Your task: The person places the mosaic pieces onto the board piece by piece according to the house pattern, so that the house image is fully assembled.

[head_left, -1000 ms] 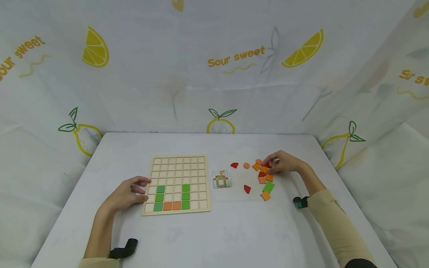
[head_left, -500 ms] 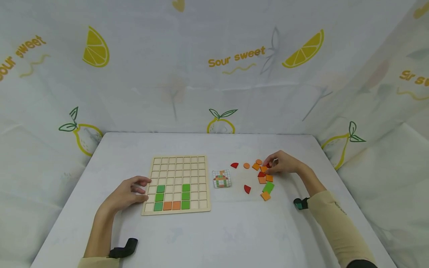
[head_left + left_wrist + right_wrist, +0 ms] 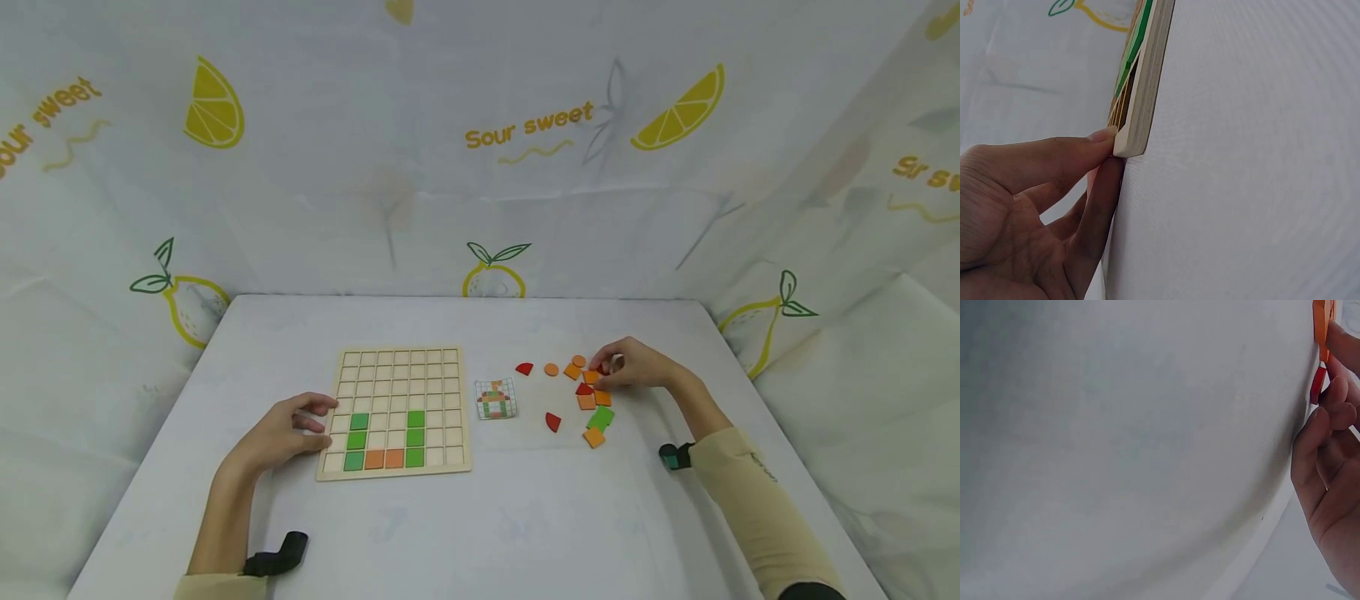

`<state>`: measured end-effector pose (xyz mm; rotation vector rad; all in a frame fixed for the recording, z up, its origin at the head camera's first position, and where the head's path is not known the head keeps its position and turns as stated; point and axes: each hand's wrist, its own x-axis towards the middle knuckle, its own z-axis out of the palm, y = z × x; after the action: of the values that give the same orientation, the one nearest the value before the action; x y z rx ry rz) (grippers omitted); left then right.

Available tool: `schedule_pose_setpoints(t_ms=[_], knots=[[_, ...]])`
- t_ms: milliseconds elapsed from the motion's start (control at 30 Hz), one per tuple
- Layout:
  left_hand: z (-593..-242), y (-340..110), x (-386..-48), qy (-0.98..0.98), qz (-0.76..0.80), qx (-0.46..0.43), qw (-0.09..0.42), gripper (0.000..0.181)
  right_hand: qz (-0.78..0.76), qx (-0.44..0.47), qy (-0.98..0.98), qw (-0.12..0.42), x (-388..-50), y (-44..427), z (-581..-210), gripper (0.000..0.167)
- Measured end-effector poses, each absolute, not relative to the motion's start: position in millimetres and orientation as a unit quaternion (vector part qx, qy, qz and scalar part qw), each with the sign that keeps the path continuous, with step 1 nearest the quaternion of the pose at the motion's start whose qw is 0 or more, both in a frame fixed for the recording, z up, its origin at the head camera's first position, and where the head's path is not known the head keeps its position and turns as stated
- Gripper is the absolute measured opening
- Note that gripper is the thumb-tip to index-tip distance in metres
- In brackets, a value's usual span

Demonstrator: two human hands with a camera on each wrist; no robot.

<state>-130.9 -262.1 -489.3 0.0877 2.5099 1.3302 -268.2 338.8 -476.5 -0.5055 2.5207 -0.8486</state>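
The left hand point(image 3: 281, 435) holds the left edge of a wooden grid board point(image 3: 385, 384). In the left wrist view the thumb of the left hand point(image 3: 1041, 206) lies on the rim at the corner of the board point(image 3: 1142, 115), a finger against its side. Green squares point(image 3: 416, 437) and orange squares point(image 3: 374, 460) sit in its lower cells. At the loose pieces, the right hand point(image 3: 637, 365) has thumb and index finger around an orange square point(image 3: 591, 377); a red piece is partly hidden under it. The right wrist view shows the right hand point(image 3: 1335, 444) beside orange point(image 3: 1320, 325) and red point(image 3: 1317, 384) pieces.
A small pattern card point(image 3: 496, 399) lies between board and pieces. Red wedges point(image 3: 552, 422), orange discs point(image 3: 551, 369), more orange squares point(image 3: 594, 437) and green pieces point(image 3: 601, 418) lie on the white table point(image 3: 480, 533). Patterned cloth hangs behind.
The fingertips of the right hand have shifted slightly right among the pieces, and the red piece beneath them has moved slightly right. The left hand stays on the board.
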Motion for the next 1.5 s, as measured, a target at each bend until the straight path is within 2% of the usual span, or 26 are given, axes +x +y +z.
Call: schedule_pose_setpoints(t_ms=[267,500,933,1167,1500], knots=[[-488.4,-263.5,-131.5,0.871,0.467,0.035,0.15,0.058,-0.3,-0.179,0.916,0.198,-268.7,339.8,-472.6,0.025],[-489.3,-263.3,-130.1,0.872,0.466,0.038,0.145,0.058,-0.33,-0.197,0.908,0.165,-262.9,328.1,-453.8,0.027],[-492.3,-261.7,-129.5,0.874,0.462,0.027,0.145,0.059,-0.361,-0.286,0.879,0.124,-251.0,250.5,-414.0,0.023],[-491.4,-262.7,-130.1,0.872,0.467,0.033,0.144,0.059,-0.37,-0.324,0.861,0.132,-250.5,205.9,-407.3,0.031],[-491.6,-263.4,-131.1,0.872,0.467,0.034,0.145,0.059,-0.357,-0.381,0.836,0.17,-256.9,139.2,-422.7,0.033]])
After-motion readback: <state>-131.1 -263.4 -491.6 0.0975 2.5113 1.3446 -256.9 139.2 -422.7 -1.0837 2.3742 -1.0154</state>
